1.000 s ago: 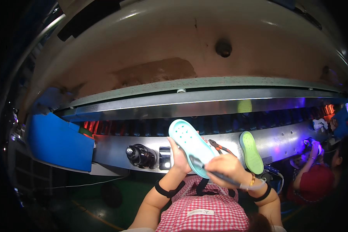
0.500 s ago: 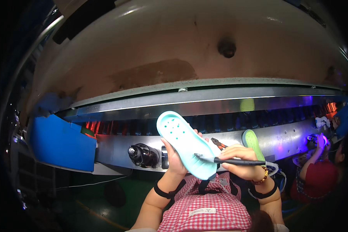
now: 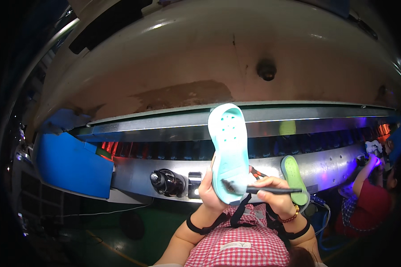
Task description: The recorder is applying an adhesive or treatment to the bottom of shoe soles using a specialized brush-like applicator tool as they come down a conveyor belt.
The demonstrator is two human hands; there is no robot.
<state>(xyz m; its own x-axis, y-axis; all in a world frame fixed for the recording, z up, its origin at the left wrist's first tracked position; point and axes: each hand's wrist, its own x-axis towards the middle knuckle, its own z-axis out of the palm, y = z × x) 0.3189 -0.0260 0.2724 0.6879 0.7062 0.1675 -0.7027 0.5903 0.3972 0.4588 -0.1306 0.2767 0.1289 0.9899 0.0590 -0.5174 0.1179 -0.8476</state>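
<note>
My left hand (image 3: 211, 191) grips the near, heel end of a light turquoise foam clog (image 3: 230, 147), its thumb along the left edge. The clog's toe, pierced with several small holes, points away from me. In my right hand (image 3: 275, 196) is a brush (image 3: 294, 191) with a black handle, pinched between thumb and fingers. Its dark bristles are at the heel part of the clog and look blurred. Behind my right hand, pliers with red and black handles (image 3: 255, 172) lie partly hidden on the metal ledge.
Right of my right hand lies a green clog (image 3: 294, 178). A black, rounded device (image 3: 167, 181) and a phone-like object (image 3: 194, 183) sit on the ledge (image 3: 133, 173) at left. Beyond runs a roller conveyor (image 3: 173, 151). Blue box (image 3: 73, 164) far left; a co-worker's red sleeve (image 3: 370, 200) far right.
The turquoise clog has turned more upright in view, its toe swinging right and farther away. The brush has moved slightly left and nearer, staying at the heel end.
</note>
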